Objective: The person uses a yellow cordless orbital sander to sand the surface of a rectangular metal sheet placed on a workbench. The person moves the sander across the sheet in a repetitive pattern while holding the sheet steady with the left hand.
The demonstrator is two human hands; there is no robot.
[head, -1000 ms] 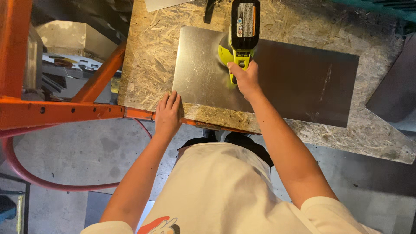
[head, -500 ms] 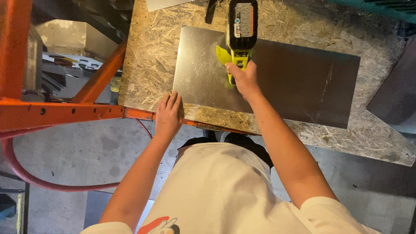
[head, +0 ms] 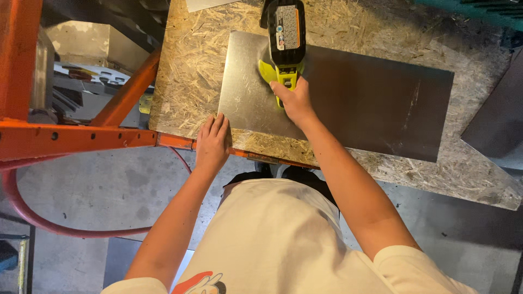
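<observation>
right hand (head: 295, 100) wrapped tight round the handle of a yellow-green power tool (head: 284, 41), its working end hidden under the body | tool on metal sheet (head: 354, 98) atop chipboard bench (head: 190, 71) | left hand (head: 211, 142) flat, fingers spread, holding nothing, pressing the sheet's near corner | bench top cut off by frame

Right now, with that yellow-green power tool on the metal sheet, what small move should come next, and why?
Probably guide the cordless power tool a little further along the metal sheet, keeping the left hand pressed flat. The right hand grips the handle, and the tool sits near the sheet's left end, where the surface looks bright and scuffed. The long stretch to the right looks dark. The left hand rests at the sheet's near-left corner.
</observation>
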